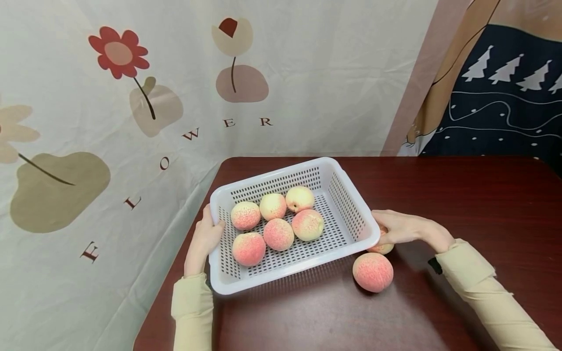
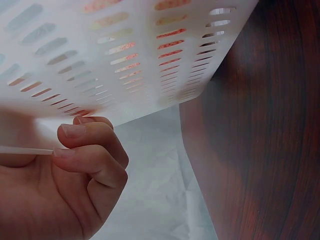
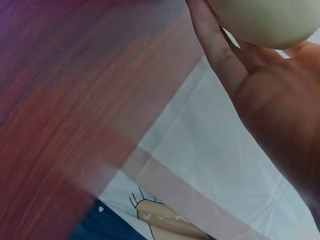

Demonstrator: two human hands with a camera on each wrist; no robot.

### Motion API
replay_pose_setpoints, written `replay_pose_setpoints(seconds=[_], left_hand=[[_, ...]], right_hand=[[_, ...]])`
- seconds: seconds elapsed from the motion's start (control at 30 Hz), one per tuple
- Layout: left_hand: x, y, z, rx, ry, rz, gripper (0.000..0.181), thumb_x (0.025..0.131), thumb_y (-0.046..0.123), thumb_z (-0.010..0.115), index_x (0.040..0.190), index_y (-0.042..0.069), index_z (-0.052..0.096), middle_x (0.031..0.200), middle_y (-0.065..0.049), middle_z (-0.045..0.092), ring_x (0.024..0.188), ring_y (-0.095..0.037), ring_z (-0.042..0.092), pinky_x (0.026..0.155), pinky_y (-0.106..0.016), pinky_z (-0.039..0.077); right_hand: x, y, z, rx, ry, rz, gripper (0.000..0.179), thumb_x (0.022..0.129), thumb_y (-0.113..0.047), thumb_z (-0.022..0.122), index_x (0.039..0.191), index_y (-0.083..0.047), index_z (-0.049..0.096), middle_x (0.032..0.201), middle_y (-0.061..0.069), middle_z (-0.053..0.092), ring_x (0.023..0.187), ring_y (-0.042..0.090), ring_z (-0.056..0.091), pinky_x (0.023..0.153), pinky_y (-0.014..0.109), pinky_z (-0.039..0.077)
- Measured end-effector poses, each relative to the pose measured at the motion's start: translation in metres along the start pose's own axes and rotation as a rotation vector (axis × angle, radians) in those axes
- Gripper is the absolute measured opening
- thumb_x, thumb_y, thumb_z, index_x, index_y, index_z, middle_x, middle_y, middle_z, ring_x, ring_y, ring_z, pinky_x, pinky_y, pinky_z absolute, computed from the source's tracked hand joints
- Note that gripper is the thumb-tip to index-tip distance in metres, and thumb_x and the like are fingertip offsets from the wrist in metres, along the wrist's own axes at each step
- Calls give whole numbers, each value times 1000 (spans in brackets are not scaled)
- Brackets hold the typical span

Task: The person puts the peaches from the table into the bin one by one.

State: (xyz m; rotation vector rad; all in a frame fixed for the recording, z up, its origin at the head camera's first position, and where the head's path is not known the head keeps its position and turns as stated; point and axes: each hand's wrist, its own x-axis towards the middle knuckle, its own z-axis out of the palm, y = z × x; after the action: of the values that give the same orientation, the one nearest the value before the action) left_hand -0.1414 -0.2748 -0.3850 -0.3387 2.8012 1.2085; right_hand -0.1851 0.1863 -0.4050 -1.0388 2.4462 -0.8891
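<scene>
A white plastic basket (image 1: 281,270) with slotted walls holds several pink-and-yellow peaches (image 1: 279,234). My left hand (image 1: 207,235) grips its left rim, thumb over the edge. In the left wrist view, the curled fingers (image 2: 102,162) of that hand sit under the rim, and the slotted side rises over the table. At the basket's right front corner, my right hand (image 1: 397,227) holds a peach (image 1: 382,249), mostly hidden under the hand. The right wrist view shows this peach's pale side (image 3: 272,20) against the fingers. Another pink peach (image 1: 372,272) lies on the table just in front of it.
The dark red wooden table (image 1: 461,195) reaches away to the right. A white curtain (image 1: 333,73) with flower prints hangs behind and along the left side. A dark blue cloth (image 1: 505,107) with white trees hangs at the back right.
</scene>
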Motion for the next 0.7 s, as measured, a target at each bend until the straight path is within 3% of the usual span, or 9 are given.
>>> replay_pose_setpoints(seconds=[0.23,0.4,0.7], left_hand=[[0,0,0,1,-3,0,64,98,17,38,152,10,5,105,-31,60,67,-24,70,55,-35,59],[0,0,0,-8,-2,3,63,98,16,38,151,11,6,106,-31,60,68,-25,70,56,-35,59],[0,-1,1,-11,-3,2,63,98,17,38,151,11,5,106,-31,60,69,-26,71,55,-35,59]], right_hand=[[-2,-3,-8,-74,27,10,52,78,-41,73,121,-16,56,107,-5,61,91,5,54,77,19,46],[-6,-8,-21,-112,40,45,44,79,-38,72,114,-15,57,102,-4,61,87,7,54,71,19,47],[-15,-21,-52,-192,80,135,47,76,-28,72,115,-8,56,105,4,60,89,14,55,69,21,50]])
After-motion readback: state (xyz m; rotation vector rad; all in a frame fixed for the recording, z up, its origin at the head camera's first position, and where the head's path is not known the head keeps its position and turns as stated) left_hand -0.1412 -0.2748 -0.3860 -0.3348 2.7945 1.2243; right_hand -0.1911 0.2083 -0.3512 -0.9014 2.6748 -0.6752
